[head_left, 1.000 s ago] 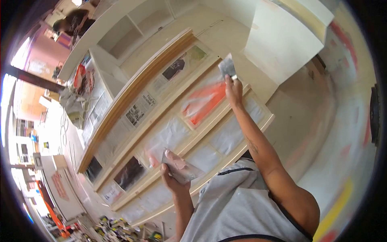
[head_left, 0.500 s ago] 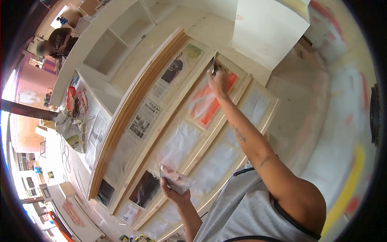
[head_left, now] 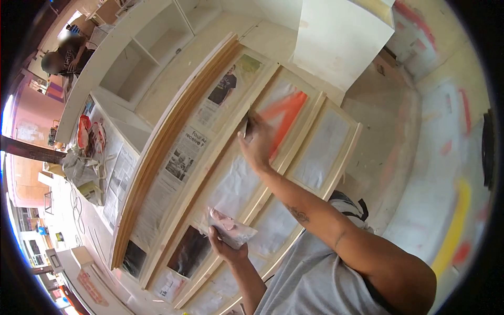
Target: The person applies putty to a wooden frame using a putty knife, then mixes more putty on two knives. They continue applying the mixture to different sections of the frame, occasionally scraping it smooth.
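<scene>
My right hand point(head_left: 257, 144) is closed on a putty knife point(head_left: 247, 124), its dark blade against the rail of a pale wooden panelled frame point(head_left: 212, 174). Motion blurs the fingers slightly. Lower down, my left hand point(head_left: 227, 251) grips a clear plastic sheet with pink filler point(head_left: 227, 220) smeared on it. The frame's panels are covered with newspaper point(head_left: 181, 163) and translucent film. A panel with an orange-red patch point(head_left: 290, 123) lies just right of my right hand.
White open shelving point(head_left: 131, 73) stands behind the frame, and a white box-shaped unit point(head_left: 338, 44) at the top right. A paper-covered surface with bags point(head_left: 84, 168) is at left. Another person point(head_left: 68, 58) sits at the far upper left.
My right hand has moved down and left along the rail with the putty knife, away from the panel's top corner. My left hand stays in nearly the same place with the plastic sheet.
</scene>
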Demonstrator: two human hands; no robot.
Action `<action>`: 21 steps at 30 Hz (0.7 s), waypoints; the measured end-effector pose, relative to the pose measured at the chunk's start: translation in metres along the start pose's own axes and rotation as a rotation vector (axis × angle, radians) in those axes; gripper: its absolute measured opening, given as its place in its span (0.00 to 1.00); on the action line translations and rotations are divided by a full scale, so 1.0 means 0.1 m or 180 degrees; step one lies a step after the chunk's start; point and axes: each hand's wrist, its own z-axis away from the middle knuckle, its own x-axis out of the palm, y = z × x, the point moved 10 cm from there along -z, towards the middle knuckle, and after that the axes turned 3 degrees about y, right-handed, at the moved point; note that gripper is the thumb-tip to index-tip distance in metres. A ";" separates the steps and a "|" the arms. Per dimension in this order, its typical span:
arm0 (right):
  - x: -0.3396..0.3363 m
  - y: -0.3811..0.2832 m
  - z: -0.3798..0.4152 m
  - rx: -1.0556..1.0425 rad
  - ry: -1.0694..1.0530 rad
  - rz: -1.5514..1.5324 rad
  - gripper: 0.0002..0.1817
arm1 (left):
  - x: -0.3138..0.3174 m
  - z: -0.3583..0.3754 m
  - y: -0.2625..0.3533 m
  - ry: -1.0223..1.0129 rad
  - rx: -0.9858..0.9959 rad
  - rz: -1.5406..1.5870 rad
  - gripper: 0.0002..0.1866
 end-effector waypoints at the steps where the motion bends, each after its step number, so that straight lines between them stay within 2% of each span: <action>1: 0.02 -0.07 0.13 -0.0204 0.0053 0.0187 0.26 | -0.03 0.00 -0.01 0.0002 -0.0041 0.0010 0.19; 2: 0.06 -0.08 0.25 -0.0198 0.0044 0.0188 0.26 | -0.06 0.01 -0.01 0.0012 -0.0040 0.0009 0.19; 4: 0.20 -0.06 0.44 0.0087 -0.0109 -0.0473 0.28 | -0.07 0.01 0.00 -0.0063 -0.0062 -0.0080 0.18; 6: 0.30 -0.12 0.62 -0.0069 -0.0217 -0.0463 0.29 | -0.07 0.04 0.00 -0.0007 -0.0052 -0.0064 0.18; 8: 0.35 -0.17 0.81 0.0254 -0.0352 -0.0666 0.30 | -0.10 0.06 0.01 0.0043 -0.0043 -0.0050 0.18; 11: 0.37 -0.40 1.03 0.0251 -0.0517 -0.0552 0.30 | -0.11 0.08 0.05 -0.0025 -0.0003 -0.0032 0.19; 14: 0.37 -0.49 1.24 0.0069 -0.0639 -0.0408 0.30 | -0.22 0.07 0.13 0.0341 0.0119 -0.0087 0.20; 16: 0.40 -0.47 1.41 0.0105 -0.1336 -0.0228 0.26 | -0.29 0.06 0.25 0.0599 0.0385 -0.0082 0.21; 17: 0.29 -0.43 1.39 0.0096 -0.1351 -0.0243 0.26 | -0.32 0.08 0.27 0.0935 0.0463 0.0036 0.19; 19: 0.16 -0.50 1.43 0.0111 -0.2285 -0.0839 0.23 | -0.59 -0.01 0.24 0.0736 0.0285 0.0074 0.20; 20: 0.00 -0.59 1.33 0.0101 -0.2294 -0.0842 0.23 | -0.64 -0.04 0.18 0.0525 0.0088 0.0092 0.21; 21: -0.18 -0.87 1.23 -0.0314 -0.2383 -0.1067 0.24 | -0.56 -0.05 0.15 0.0528 0.0100 0.0093 0.21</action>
